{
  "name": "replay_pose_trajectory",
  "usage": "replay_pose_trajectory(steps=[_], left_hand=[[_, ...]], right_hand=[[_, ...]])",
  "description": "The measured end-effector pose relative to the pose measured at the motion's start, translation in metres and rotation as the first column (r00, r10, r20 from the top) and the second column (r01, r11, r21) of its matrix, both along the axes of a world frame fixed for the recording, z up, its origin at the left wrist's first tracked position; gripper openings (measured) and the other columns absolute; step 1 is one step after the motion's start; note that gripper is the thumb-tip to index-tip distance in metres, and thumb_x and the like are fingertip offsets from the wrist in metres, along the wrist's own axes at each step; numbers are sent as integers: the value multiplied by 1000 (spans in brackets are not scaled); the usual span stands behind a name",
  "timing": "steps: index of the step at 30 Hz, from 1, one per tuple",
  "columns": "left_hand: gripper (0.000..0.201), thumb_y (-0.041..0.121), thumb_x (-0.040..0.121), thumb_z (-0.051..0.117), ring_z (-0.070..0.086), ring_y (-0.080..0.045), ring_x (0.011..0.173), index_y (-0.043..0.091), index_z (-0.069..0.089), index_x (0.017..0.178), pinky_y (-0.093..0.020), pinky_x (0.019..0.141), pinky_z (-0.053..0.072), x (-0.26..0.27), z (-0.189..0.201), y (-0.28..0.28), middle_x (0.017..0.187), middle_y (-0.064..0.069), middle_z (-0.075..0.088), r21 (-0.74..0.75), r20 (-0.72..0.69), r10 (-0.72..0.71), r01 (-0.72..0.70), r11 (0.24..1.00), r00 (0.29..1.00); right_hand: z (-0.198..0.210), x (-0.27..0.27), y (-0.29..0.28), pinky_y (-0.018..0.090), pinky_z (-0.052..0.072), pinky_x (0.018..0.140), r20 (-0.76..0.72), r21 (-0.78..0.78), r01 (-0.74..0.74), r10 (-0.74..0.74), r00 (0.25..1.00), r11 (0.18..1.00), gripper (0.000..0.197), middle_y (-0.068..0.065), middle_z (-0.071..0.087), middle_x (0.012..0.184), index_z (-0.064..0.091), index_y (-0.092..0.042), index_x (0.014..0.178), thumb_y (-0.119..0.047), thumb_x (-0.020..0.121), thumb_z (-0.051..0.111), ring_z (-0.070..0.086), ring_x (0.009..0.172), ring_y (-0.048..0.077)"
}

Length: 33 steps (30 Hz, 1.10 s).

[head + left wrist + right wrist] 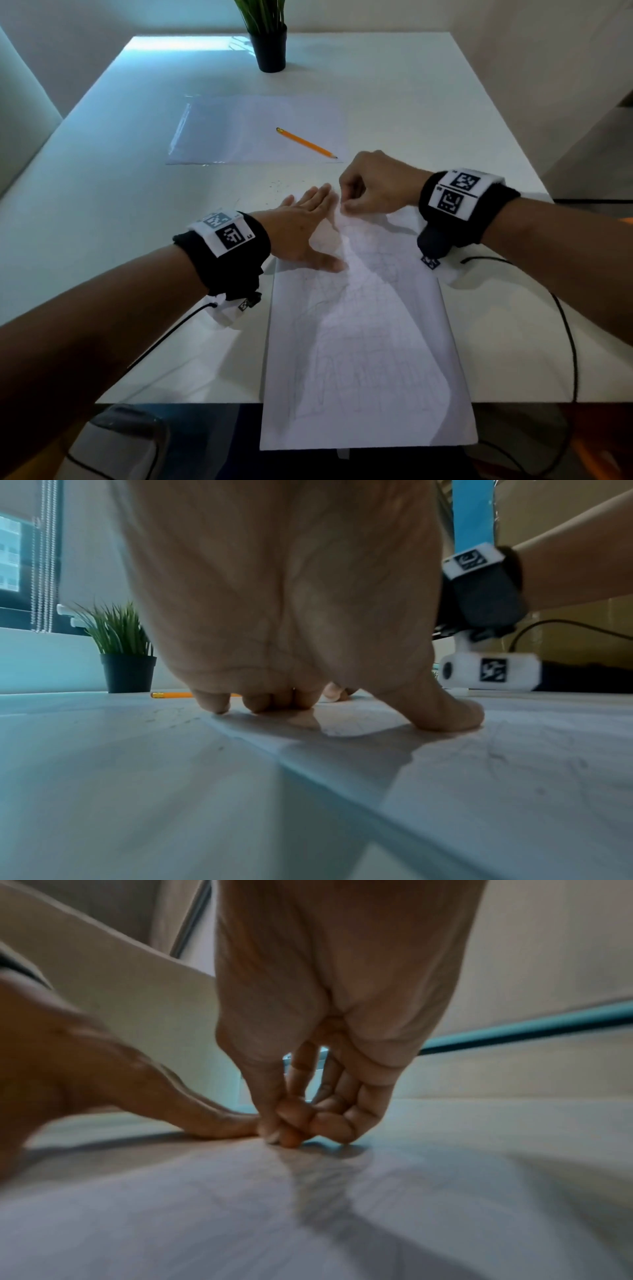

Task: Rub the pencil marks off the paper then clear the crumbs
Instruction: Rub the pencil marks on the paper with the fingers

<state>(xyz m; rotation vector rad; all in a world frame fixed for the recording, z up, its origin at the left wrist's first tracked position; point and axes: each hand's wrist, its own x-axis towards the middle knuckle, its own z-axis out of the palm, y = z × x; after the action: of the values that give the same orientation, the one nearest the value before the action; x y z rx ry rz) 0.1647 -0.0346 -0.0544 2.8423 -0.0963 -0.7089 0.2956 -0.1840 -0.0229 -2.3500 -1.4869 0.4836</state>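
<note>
A white sheet of paper (pixel 363 342) with faint pencil lines lies lengthwise on the white table (pixel 102 222); its near end hangs over the front edge. My left hand (pixel 308 226) lies flat with straight fingers on the sheet's far left corner, thumb spread onto the paper (pixel 514 764). My right hand (pixel 346 205) is curled at the sheet's far edge, right beside the left fingertips. Its thumb and fingers (pixel 284 1131) pinch a small pale eraser (pixel 329 696), mostly hidden, down on the paper (pixel 240 1204). Dark crumbs (pixel 281 186) speckle the table just beyond the left hand.
An orange pencil (pixel 306 143) lies on a second pale sheet (pixel 239 133) further back. A black pot with a green plant (pixel 270 48) stands at the far edge. Black cables (pixel 568 325) trail from both wristbands across the table.
</note>
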Motion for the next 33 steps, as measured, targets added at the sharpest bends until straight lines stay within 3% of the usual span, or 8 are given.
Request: replay_pose_trajectory(steps=[6, 10, 14, 18, 22, 25, 29, 33], left_hand=[[130, 91, 65, 49, -19, -15, 150, 26, -19, 155, -50, 121, -11, 1, 1, 0, 164, 2, -22, 38, 8, -10, 9, 999, 1000], [134, 89, 67, 52, -21, -14, 150, 20, -22, 154, -49, 121, -12, 0, 5, -4, 162, 1, -26, 91, -14, -1, 2, 996, 1000], [129, 88, 68, 53, -20, -16, 150, 25, -16, 156, -51, 121, -12, 1, 7, -4, 164, 0, -22, 77, -15, -3, 4, 997, 1000], [134, 87, 68, 55, -20, -16, 150, 18, -22, 154, -47, 122, -9, -1, 8, -7, 162, -1, -26, 89, -22, 11, -9, 996, 1000], [130, 82, 71, 58, -19, -18, 150, 21, -20, 155, -45, 123, -6, -2, 10, -8, 163, -3, -25, 48, -15, 17, -16, 999, 1000], [132, 82, 71, 59, -20, -16, 150, 18, -22, 154, -43, 123, -6, -1, 8, -8, 162, -1, -28, 39, -19, 27, -26, 999, 999], [135, 84, 68, 58, -20, -17, 150, 19, -22, 154, -45, 123, -6, -2, 4, -5, 162, -1, -27, 9, -7, 26, -26, 1000, 1000], [134, 83, 70, 58, -21, -16, 150, 18, -23, 154, -46, 123, -6, -2, 5, -6, 162, -1, -28, 17, -14, 31, -31, 999, 999]], right_hand=[[1, -19, 4, 24, 51, 63, -3, -58, -118, 118, 993, 991, 12, -6, 67, 63, 69, -15, 66, -14, 76, 75, 63, 64, 11], [3, -2, 2, 37, 57, 69, 58, 26, 24, -25, 998, 999, 12, -2, 68, 65, 69, -13, 65, -11, 76, 73, 65, 65, 14], [-1, -24, 3, 23, 51, 64, -4, -53, -120, 120, 993, 991, 10, -3, 69, 66, 70, -14, 67, -13, 77, 75, 64, 66, 11], [1, -4, -1, 27, 49, 64, 39, 32, 29, -30, 999, 999, 11, -1, 70, 66, 70, -13, 66, -12, 76, 74, 66, 66, 14], [-1, -22, 1, 28, 54, 67, 9, -60, -128, 129, 992, 990, 7, -2, 71, 69, 73, -13, 71, -14, 77, 75, 67, 69, 12], [5, -3, -4, 35, 57, 71, 47, -11, 16, -16, 999, 1000, 11, -4, 71, 68, 72, -16, 67, -15, 78, 75, 68, 68, 12], [0, -22, -3, 31, 56, 67, 7, -48, -114, 115, 993, 992, 11, -3, 71, 68, 72, -14, 69, -16, 79, 75, 67, 67, 10], [3, -7, -8, 37, 58, 72, 24, 14, 37, -37, 999, 999, 15, -5, 70, 67, 69, -18, 65, -15, 78, 75, 67, 67, 10]])
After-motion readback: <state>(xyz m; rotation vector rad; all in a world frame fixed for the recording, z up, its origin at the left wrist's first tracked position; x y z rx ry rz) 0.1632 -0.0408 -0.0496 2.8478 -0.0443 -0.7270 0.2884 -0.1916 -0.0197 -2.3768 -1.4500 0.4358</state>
